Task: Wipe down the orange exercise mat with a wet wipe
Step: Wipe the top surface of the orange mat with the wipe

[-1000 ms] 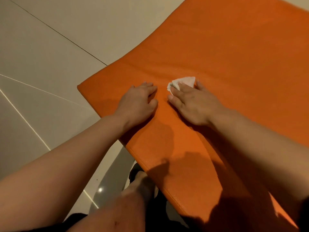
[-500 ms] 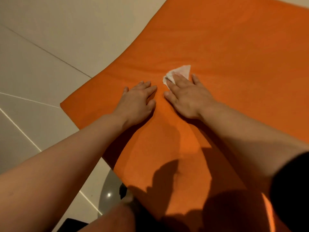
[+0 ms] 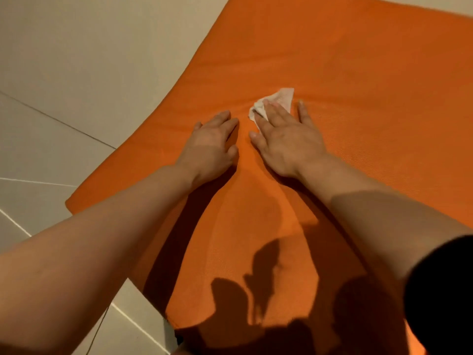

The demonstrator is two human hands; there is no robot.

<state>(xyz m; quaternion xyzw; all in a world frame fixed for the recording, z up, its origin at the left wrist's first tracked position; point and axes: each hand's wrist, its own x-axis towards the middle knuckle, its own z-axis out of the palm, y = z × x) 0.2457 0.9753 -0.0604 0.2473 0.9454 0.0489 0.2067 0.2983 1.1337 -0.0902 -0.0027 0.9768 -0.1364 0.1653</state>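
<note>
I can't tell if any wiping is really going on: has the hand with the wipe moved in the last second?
Yes. The right hand and wipe slid farther up the mat, away from its near corner.

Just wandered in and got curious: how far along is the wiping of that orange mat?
Hard to say what is done: the mat shows no clear wet streaks. In hand: the right hand presses the white wipe flat under straight fingers, while the left hand rests on the mat beside it. The wide stretch beyond and to the right looks yet to be covered.
</note>
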